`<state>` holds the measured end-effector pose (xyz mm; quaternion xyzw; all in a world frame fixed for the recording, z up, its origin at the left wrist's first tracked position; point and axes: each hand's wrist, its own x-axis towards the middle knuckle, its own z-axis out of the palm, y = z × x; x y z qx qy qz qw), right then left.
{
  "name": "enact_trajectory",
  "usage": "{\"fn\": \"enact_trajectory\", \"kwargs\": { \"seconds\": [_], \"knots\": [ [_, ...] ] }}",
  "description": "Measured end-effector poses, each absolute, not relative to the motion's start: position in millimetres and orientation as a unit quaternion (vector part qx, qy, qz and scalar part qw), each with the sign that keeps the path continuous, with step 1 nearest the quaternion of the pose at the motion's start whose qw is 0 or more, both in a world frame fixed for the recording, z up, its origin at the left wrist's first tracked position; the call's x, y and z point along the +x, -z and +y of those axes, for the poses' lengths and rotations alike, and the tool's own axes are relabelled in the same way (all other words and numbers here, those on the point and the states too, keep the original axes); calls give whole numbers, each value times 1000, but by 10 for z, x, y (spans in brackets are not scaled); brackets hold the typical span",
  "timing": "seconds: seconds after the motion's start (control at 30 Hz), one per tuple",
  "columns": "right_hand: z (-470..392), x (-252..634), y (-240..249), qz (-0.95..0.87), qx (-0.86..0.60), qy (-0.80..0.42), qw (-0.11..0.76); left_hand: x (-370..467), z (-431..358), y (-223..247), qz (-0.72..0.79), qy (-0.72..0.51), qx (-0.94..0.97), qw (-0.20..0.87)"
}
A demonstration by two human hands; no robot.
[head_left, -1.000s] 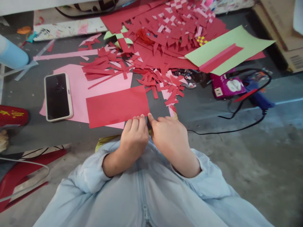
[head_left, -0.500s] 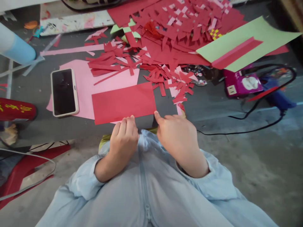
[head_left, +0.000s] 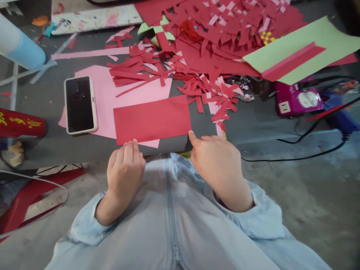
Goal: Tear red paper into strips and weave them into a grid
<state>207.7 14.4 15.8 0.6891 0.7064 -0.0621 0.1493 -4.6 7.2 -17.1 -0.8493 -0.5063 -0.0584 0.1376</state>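
Observation:
A red paper rectangle [head_left: 153, 119] lies near the table's front edge, partly over a larger pink sheet [head_left: 137, 88]. My left hand [head_left: 126, 165] rests at the lower left of its near edge, fingers stretched side by side with the tips on the edge. At the near right corner, one digit of my right hand [head_left: 218, 161] presses on the red paper. The other fingers of that hand are curled, their tips hidden from view.
A phone [head_left: 80, 105] lies left on the pink sheet. Red and pink paper strips [head_left: 140, 67] pile up behind. To the right are a green sheet [head_left: 303, 41], a purple box [head_left: 298, 98] and a blue glue gun [head_left: 341, 112] with a cord. A red can [head_left: 22, 123] sits far left.
My left hand has slid left along the near edge of the red paper. My right hand stays at the right corner. The whole view has shifted slightly.

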Motion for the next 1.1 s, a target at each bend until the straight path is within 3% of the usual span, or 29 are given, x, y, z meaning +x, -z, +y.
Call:
{"fn": "enact_trajectory", "kwargs": {
  "seconds": [0.47,1.1],
  "knots": [
    [143,1998,-181,707,688,56,150,-238,42,204,-540,72,-824,157],
    [240,1407,-136,807,557,187,65,-140,-63,168,-575,48,-813,83]
  ]
}}
